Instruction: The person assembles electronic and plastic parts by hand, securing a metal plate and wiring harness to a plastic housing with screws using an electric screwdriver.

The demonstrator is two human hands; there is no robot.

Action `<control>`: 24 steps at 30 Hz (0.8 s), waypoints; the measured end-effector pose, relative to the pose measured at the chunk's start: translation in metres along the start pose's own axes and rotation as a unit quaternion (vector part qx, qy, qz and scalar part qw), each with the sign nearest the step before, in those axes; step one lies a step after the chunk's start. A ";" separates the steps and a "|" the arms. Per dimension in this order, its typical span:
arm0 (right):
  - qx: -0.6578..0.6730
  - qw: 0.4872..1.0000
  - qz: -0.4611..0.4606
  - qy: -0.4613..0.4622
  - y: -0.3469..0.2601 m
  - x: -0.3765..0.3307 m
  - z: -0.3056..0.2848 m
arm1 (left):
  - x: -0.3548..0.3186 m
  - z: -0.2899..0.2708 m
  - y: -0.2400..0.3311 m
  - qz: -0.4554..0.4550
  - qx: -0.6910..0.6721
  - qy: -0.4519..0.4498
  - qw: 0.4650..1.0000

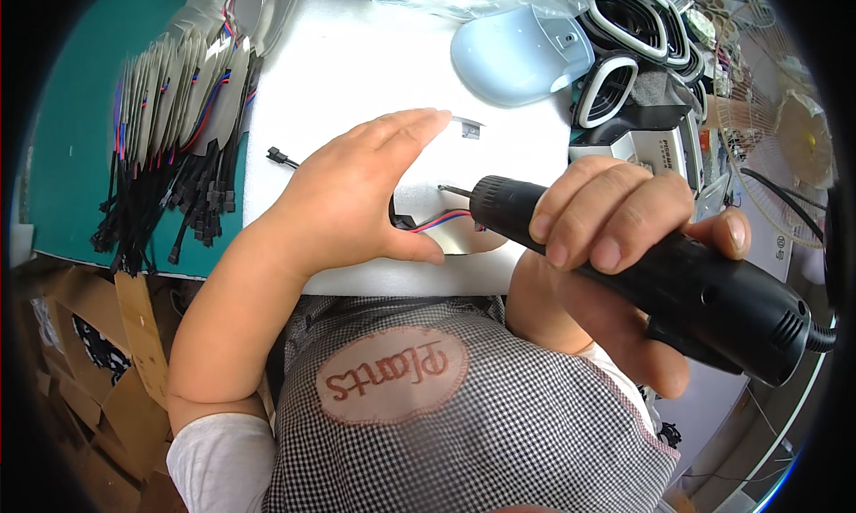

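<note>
My right hand [615, 223] is wrapped round a black electric screwdriver [687, 277], its bit pointing left. The bit's tip is over a pale, glossy flat panel [437, 169] on a white foam sheet [357, 49]. My left hand [348, 187] spans this panel, fingers at its far edge and thumb at its near edge, gripping it. Glare blurs the panel's outline. Red, blue and black wires [443, 217] run along its near side. A black plug [278, 156] on a short lead sticks out left of my left hand, which hides part of the panel.
Similar panels with wires [178, 103] stand in a row on the green mat [67, 156] at left. A light-blue curved cover [522, 53] lies at the foam's far right, beside black-and-white frames [606, 89]. A fan [785, 138] stands right; cardboard boxes [98, 370] are lower left.
</note>
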State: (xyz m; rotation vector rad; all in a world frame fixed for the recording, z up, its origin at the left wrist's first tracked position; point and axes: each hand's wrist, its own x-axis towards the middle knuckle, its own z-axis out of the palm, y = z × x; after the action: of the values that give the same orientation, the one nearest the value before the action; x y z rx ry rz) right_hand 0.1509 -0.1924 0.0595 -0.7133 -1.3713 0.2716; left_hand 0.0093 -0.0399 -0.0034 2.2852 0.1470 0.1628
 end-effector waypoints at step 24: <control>0.012 0.998 0.005 0.059 -0.010 0.003 -0.004 | -0.007 -0.004 0.005 0.065 0.065 0.092 0.991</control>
State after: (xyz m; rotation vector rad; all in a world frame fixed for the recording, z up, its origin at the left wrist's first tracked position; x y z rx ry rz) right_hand 0.1533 -0.1996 0.0680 -0.7060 -1.2511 0.2508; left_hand 0.0022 -0.0415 0.0029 2.4084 0.1063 0.4453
